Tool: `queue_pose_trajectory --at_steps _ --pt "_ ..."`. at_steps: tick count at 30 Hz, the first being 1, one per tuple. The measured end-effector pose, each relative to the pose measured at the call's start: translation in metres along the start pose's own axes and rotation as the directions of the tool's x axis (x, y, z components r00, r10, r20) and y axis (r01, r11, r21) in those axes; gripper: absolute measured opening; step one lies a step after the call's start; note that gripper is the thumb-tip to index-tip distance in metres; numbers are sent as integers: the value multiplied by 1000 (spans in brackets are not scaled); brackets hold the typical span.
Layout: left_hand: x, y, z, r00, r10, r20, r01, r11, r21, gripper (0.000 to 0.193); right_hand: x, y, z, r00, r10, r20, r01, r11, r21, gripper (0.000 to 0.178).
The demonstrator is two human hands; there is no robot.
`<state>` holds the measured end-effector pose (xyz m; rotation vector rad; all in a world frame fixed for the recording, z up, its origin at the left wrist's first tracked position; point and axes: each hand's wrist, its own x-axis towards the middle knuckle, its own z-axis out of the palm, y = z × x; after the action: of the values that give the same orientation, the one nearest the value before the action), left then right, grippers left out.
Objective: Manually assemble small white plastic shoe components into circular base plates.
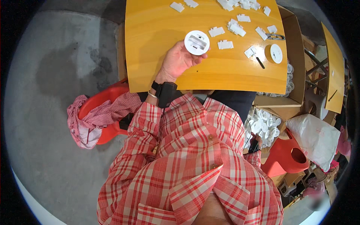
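My left hand (pixel 175 63) is raised over the near part of the yellow table (pixel 153 41). It grips a round white plastic housing (pixel 197 42) with a rectangular recess in its face. Down at my right side, my right hand (pixel 256 139) is by a heap of round white plastic parts (pixel 267 125) beside the table; its fingers are mostly hidden. Small white rectangular plastic pieces (pixel 225 44) lie scattered on the table. A roll of tape (pixel 276 53) stands at the table's right, close to a dark pen-like tool (pixel 260 62).
A cardboard box (pixel 279 101) with more round white parts adjoins the table's right edge. Nearby are a red stool (pixel 285 155) and a white sack (pixel 314 138). On the left, a red chair (pixel 108 99) has a checked pink cloth (pixel 84 120) over it. A metal clip (pixel 276 36) lies on the table.
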<state>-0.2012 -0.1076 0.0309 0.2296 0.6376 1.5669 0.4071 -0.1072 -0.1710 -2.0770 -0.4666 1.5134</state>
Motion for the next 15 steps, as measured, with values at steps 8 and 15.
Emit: queue_pose_trajectory --at_steps 8,15 --pt "-30 -8 -11 988 26 154 -5 991 -135 53 -46 -105 70 763 -645 -51 606 740 -291 36" --pt "-43 -15 -23 976 212 48 -184 923 -337 52 -152 -219 220 277 -946 169 961 274 -45 20"
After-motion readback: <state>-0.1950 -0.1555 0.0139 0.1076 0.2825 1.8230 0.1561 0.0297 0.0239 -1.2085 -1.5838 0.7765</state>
